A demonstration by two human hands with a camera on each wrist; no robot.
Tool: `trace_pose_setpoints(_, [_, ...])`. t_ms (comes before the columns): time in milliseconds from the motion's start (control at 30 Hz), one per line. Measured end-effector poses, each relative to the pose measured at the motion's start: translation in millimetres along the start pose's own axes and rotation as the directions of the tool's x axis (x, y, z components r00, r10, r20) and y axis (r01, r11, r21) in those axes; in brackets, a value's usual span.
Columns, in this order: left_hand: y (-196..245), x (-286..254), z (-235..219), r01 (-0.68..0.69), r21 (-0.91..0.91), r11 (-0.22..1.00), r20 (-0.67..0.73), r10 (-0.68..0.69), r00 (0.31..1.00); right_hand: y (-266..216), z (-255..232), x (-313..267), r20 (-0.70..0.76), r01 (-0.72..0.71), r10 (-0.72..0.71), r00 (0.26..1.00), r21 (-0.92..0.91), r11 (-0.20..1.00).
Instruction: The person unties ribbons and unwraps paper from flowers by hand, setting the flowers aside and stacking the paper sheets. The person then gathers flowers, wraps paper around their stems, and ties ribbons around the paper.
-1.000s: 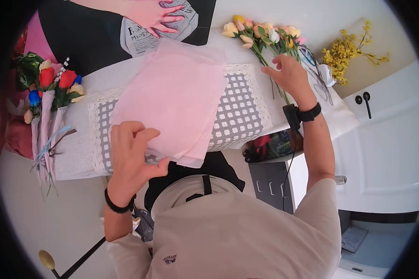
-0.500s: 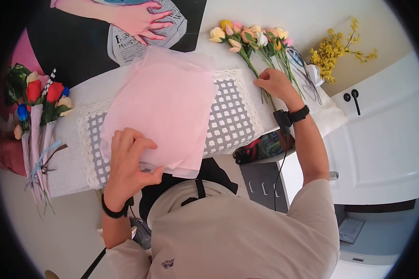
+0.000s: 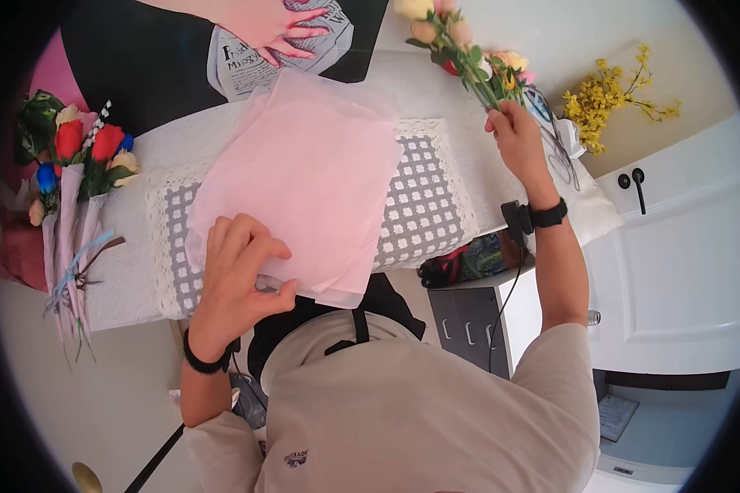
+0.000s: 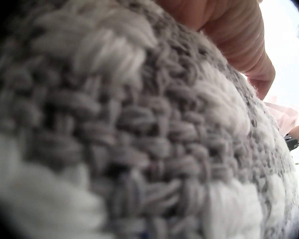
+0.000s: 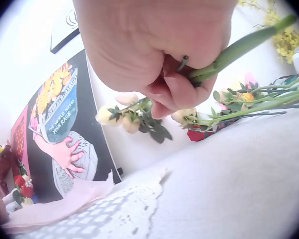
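Observation:
My right hand pinches the green stems of a few artificial flowers, cream and peach roses raised at the back of the table. In the right wrist view a thick green stem sticks out of the curled fingers, and pale rose heads show beyond them. More flowers lie just behind that hand. My left hand rests at the near left edge of a stack of pink wrapping paper, its thumb and bent fingers spread apart. A grey and white woven runner fills the left wrist view.
Wrapped red and blue flower bunches lie at the table's left end. Scissors and yellow blossom sprays are at the back right. A dark poster stands behind the paper. Below the table's right end is a grey drawer unit.
My right hand has closed on flower stems and lifted them, so their heads moved up and away from the pile. The left hand has stayed at the pink paper's edge.

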State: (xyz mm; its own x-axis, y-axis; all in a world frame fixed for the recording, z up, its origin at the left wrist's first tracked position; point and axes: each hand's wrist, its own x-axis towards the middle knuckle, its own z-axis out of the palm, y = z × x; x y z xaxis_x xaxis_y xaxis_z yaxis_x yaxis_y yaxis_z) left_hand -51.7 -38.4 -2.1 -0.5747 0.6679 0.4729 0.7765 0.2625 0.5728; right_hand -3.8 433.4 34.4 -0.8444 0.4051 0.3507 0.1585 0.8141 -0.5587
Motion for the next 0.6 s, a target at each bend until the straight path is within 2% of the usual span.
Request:
trace_pose_setpoints(67, [-0.7,0.1,0.4,-0.01,0.024,1.0,-0.004,0.01,1.0,-26.0,-6.7,-7.4,-0.051,0.038,-0.03,0.998,0.17,0.985])
trace_pose_setpoints(100, [-0.5,0.6,0.7,0.0,0.032,0.999,-0.003,0.0,1.0,-34.3,-8.5,-11.4,-0.042,0.039,-0.032,0.999,0.179,0.983])
trace_pose_setpoints(167, [2.0,1.7,0.9,-0.039,0.049,0.998,0.006,0.039,0.999,-51.3,-6.2,-19.3,-0.12,0.102,-0.067,0.99,0.31,0.945])
trace_pose_setpoints(200, [5.3,2.1,-0.3,-0.005,0.068,0.998,0.01,0.005,1.0,-60.0,-6.2,-24.4,-0.118,0.156,-0.12,0.986,0.374,0.914])
trace_pose_setpoints(267, [13.6,5.5,1.3,-0.085,0.079,0.993,0.012,0.084,0.996,-76.8,-3.6,-36.9,-0.076,0.149,-0.128,0.989,0.538,0.83])
trace_pose_setpoints(333, [17.5,6.2,5.3,-0.072,0.091,0.993,0.011,0.071,0.997,-100.5,-1.7,-53.3,-0.005,0.144,-0.167,0.986,0.537,0.831])
trace_pose_setpoints(400, [23.9,8.9,11.1,-0.123,0.129,0.984,0.006,0.124,0.992,-116.8,3.7,-65.0,0.045,0.15,-0.204,0.978,0.527,0.837])
trace_pose_setpoints(500, [31.6,8.3,19.7,-0.148,0.221,0.964,-0.011,0.154,0.988,-138.2,16.8,-77.7,0.269,0.203,-0.306,0.913,0.351,0.914])
trace_pose_setpoints(533, [35.0,6.5,21.5,-0.145,0.221,0.964,-0.003,0.149,0.989,-142.8,23.7,-80.4,0.272,0.195,-0.301,0.914,0.357,0.914])
trace_pose_setpoints(600, [41.5,2.4,23.7,-0.136,0.275,0.952,0.01,0.139,0.99,-150.1,36.6,-83.3,0.364,0.271,-0.398,0.842,0.353,0.895])
